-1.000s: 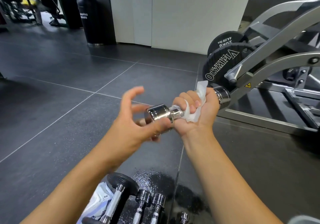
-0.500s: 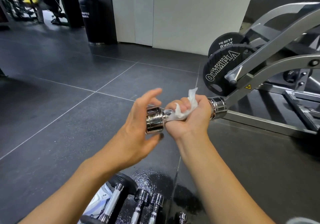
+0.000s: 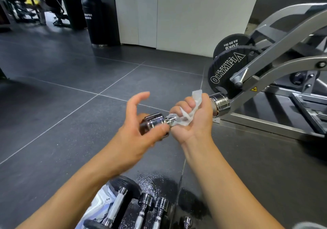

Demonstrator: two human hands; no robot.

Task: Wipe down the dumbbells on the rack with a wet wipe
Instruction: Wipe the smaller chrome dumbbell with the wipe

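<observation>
Your right hand [image 3: 196, 120] is clamped round the crumpled white wet wipe [image 3: 187, 118] on the handle of the smooth chrome dumbbell [image 3: 219, 103], held above the floor [image 3: 70, 122]. Your left hand [image 3: 136, 135] pinches its round end. Three more chrome dumbbells [image 3: 161, 203] lie below.

Held dumbbell [image 3: 154, 121] above other dumbbells [image 3: 146, 209] — plate machine [image 3: 292, 63] at right

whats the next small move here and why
Probably twist the dumbbell with the left hand so the handle turns inside the wipe. The right hand grips the wipe round the handle, and the left hand pinches the near chrome head, seemingly placed to rotate it.
</observation>
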